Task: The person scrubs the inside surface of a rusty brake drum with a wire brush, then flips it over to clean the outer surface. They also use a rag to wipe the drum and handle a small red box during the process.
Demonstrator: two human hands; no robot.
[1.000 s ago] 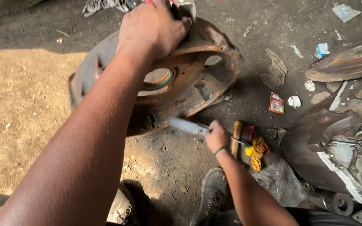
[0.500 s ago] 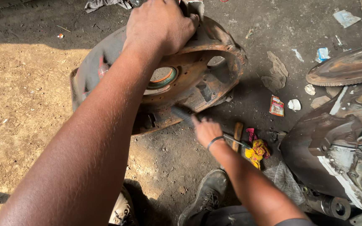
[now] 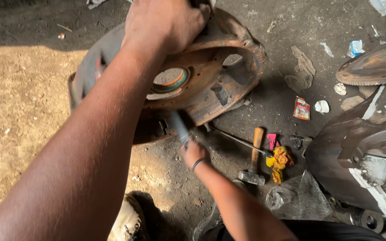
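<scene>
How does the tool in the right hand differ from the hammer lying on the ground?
The grey tool is gripped in the right hand and points up at the rusty housing; the hammer lies loose on the dirt, untouched. The grey tool looks like dull metal and is motion-blurred; the hammer has a wooden handle with a dark metal head and is sharp. Both are slim hand tools near the housing.

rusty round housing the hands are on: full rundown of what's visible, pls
The rusty round housing is a large cast-metal dish, orange-brown with rust and dark grime. It has a central round hole with a greenish ring inside, small holes around it, and a bigger window cut in its wall. It stands tilted on edge on the dirt ground. The left hand grips its upper rim; the right hand puts a blurred grey tool against its lower edge.
</scene>
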